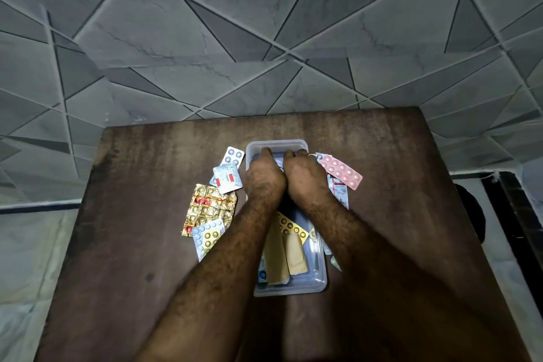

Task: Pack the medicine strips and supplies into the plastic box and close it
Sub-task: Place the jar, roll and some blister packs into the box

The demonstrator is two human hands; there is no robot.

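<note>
The left hand (264, 175) and right hand (305, 175) reach into the far end of the plastic box (318, 279) mid-tabletop (132, 214), and I cannot tell whether either grip holds anything; the medicine strips (340, 170) lying beside it look light, bendy and slippery, best pinched by an edge.

Hands (266, 173) in plastic box (291, 291), strips (210, 209) alongside

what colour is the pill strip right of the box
Pink. The pill strip shows best in the head view, beside the box.
</note>
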